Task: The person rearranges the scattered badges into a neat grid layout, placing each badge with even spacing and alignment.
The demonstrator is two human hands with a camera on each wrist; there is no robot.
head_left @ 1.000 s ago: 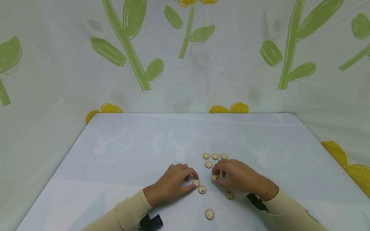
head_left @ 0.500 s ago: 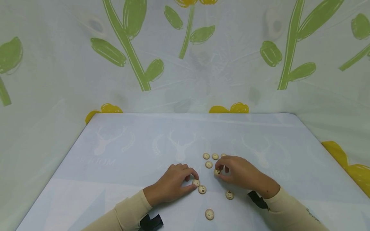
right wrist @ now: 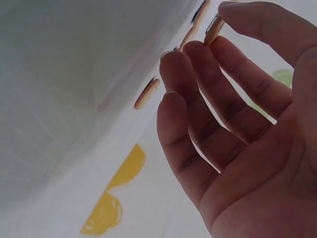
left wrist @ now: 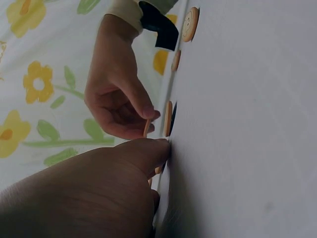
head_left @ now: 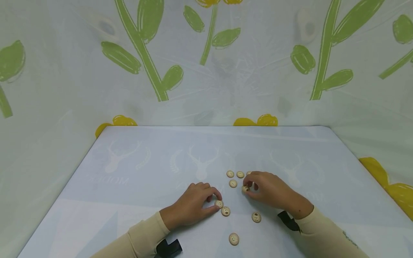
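Note:
My left hand rests low on the table, its thumb and forefinger pinching a small round wooden disc by the edges. Touching that disc's lower right is another disc with a printed face. My right hand holds a face disc between thumb and fingers, just right of a single disc. Seen from the right wrist, the held disc stands on edge, and its back edge looks silvery. In the left wrist view my left hand hides most of its own disc.
Behind lie two discs in a row with a third, partly covered by my right hand. Nearer me are an open-mouthed face disc and a plain-looking one. A flower-print curtain borders the white table.
My right hand has carried its disc away from me and slightly right, up beside the single disc, partly covering the far row's right-hand disc. The left hand has stayed put.

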